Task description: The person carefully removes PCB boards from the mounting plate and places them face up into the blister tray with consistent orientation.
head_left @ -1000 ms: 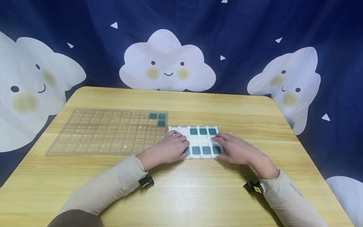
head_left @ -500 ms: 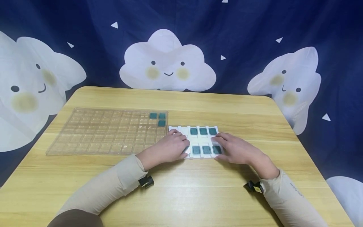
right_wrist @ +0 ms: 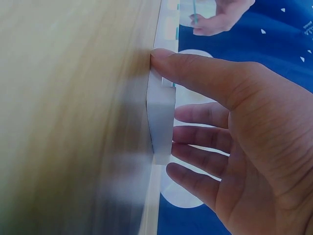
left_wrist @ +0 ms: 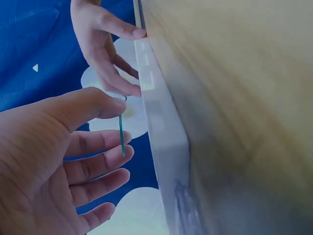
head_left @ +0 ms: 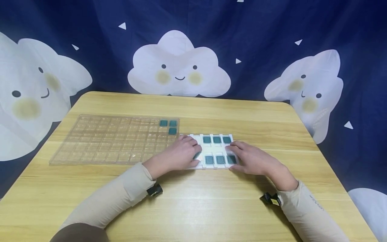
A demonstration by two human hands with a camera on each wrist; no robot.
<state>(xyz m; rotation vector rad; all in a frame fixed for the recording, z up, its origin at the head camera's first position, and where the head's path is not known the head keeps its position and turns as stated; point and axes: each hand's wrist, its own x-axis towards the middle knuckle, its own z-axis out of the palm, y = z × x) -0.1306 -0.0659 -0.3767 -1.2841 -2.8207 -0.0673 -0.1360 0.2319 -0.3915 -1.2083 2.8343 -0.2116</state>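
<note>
My left hand (head_left: 181, 153) pinches a thin square green chip (left_wrist: 122, 137) between thumb and fingers. Seen edge-on in the left wrist view, the chip is held apart from the white tray (head_left: 216, 148), over its left part. My right hand (head_left: 255, 159) holds the tray's right end, thumb (right_wrist: 166, 61) against the near side and fingers on top. Green chips sit in two rows of the tray, such as a back-row chip (head_left: 217, 139) and a front-row chip (head_left: 209, 159) with a dotted face. My left hand hides part of the tray's left end.
Left of the white tray lies a large clear plastic tray (head_left: 121, 137) with many square pockets. Three green chips (head_left: 163, 123) sit in its far right corner. Both trays are on a wooden table (head_left: 205, 201), and a blue cloud-patterned curtain (head_left: 257, 27) hangs behind.
My left hand has shifted slightly left and away from me, and the pinched chip has tilted and risen from the tray's front row. The right hand stays where it was.
</note>
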